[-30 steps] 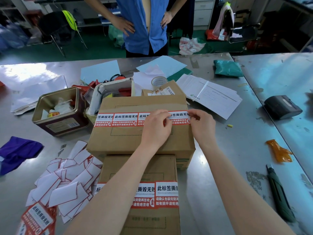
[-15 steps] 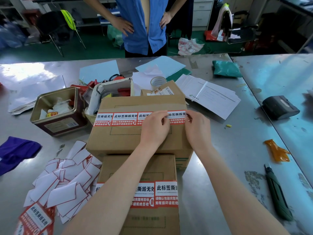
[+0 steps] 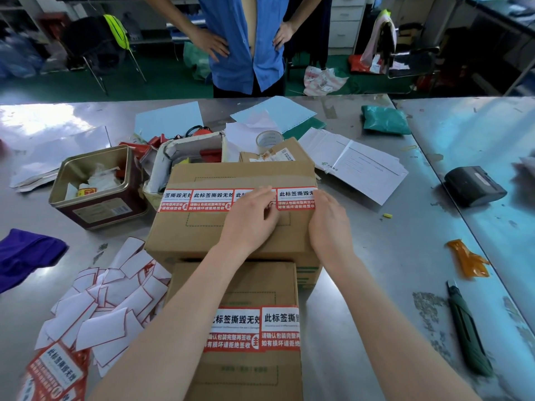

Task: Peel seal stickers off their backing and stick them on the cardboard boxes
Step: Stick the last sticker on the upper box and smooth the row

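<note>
Steel-grey and scuffed, the worktable [image 3: 405,256] fills the head view, with a person in an open blue shirt [image 3: 249,39] standing at its far edge, hands on hips, at the top centre of the frame. At centre sits the larger cardboard box [image 3: 202,227], and a row of red-and-white seal stickers [image 3: 202,199] runs across its top, each headed 此标签撕毁无效. The left hand [image 3: 249,218] lies on this row with fingers fairly straight, pressing a sticker flat; the right hand [image 3: 328,224] presses the row's right end at the box edge, fingers extended and grasping nothing. Just below, a smaller cardboard box [image 3: 246,285] carries two more stickers [image 3: 278,328] with the same heading and 请确认包装完整再签收, 如有损坏请拒绝签收. At lower left lies a heap of peeled white backings [image 3: 110,299] above unused sticker sheets [image 3: 55,369]. An open metal tin [image 3: 95,209] stands at middle left, a tape roll [image 3: 269,138] behind the boxes, a green utility knife [image 3: 469,331] at lower right.
</note>
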Demonstrator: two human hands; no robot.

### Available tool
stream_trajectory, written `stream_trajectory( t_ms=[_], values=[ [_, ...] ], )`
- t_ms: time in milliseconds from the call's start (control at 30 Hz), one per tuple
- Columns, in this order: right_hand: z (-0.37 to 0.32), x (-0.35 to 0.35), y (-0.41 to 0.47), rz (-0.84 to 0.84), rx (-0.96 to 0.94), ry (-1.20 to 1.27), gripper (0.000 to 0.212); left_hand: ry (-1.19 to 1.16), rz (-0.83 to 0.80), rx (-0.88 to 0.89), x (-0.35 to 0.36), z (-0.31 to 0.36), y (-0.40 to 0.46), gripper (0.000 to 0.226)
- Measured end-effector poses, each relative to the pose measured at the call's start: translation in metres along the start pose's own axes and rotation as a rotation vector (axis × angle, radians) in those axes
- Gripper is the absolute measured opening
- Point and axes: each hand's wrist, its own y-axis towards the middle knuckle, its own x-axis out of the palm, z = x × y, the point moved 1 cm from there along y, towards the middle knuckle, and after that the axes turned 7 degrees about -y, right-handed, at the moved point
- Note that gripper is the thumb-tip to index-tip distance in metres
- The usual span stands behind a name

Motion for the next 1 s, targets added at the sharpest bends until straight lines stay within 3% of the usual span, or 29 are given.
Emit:
stream_trajectory(
  t_ms=[333, 533, 767, 1000],
  values=[
    [-0.008, 0.014, 0.000, 0.003, -0.213, -0.168, 0.036, 0.114, -0.044, -0.029, -0.009, -0.017, -0.004, 0.041],
    [0.001, 0.001, 0.002, 0.036, -0.068, 0.051, 0.025, 0.176, 0.019, -0.209, -0.040, -0.044, -0.006, 0.041],
    [0.002, 0.002, 0.005, 0.000, -0.025, 0.031, 0.021, 0.141, 0.128, -0.497, -0.079, -0.076, -0.019, 0.044],
    [0.000, 0.007, 0.003, -0.054, -0.026, -0.038, 0.018, 0.010, 0.202, -0.543, -0.087, -0.073, -0.027, 0.045]
  ],
)
